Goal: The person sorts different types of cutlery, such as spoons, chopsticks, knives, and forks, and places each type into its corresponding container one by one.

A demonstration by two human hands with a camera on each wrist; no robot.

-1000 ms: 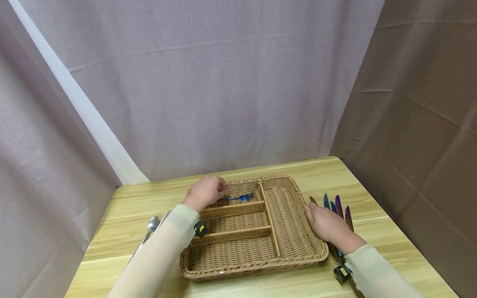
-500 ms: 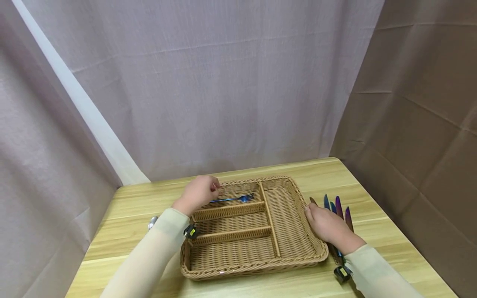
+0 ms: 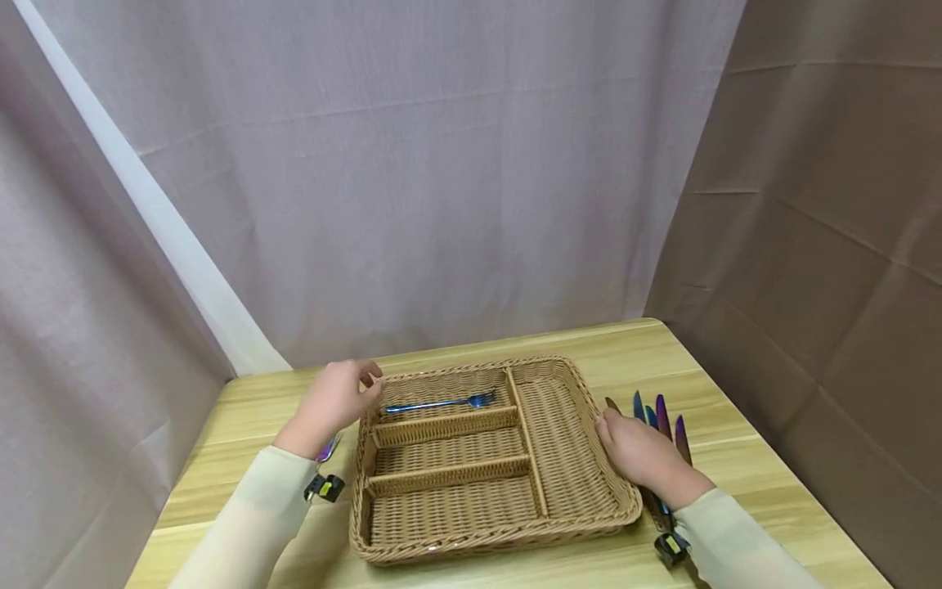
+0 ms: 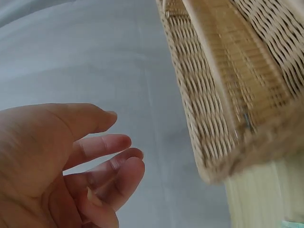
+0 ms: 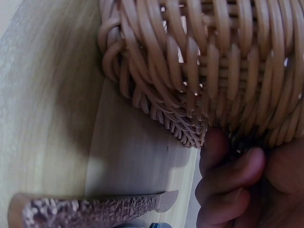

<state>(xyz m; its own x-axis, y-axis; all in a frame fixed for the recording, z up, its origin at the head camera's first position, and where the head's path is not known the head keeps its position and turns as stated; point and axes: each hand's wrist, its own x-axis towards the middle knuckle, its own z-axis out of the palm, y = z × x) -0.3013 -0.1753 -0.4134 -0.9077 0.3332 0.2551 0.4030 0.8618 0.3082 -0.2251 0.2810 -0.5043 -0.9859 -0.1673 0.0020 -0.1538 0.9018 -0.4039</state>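
A wicker cutlery basket (image 3: 543, 484) with several compartments lies on the table. Inside its far left compartment is a blue fork (image 3: 434, 405), tines toward the right. My left hand (image 3: 334, 402) hovers by the basket's far left corner, holding nothing; in the left wrist view its fingers (image 4: 128, 178) are loosely bent, apart from the wicker. My right hand (image 3: 643, 452) grips the basket's right side, with curled fingers (image 5: 223, 206) against the weave in the right wrist view. Just beyond that hand lie several knives (image 3: 664, 417), partly covered by it.
Purple cutlery (image 3: 327, 448) shows partly behind my left wrist, on the table left of the basket. A knife with a textured handle (image 5: 95, 211) lies below the basket's side in the right wrist view. Grey curtains (image 3: 441, 204) stand behind the table (image 3: 243, 417).
My left hand has moved left, away from the blue fork, which now lies fully in sight in the far compartment. My right hand stays at the basket's right side.
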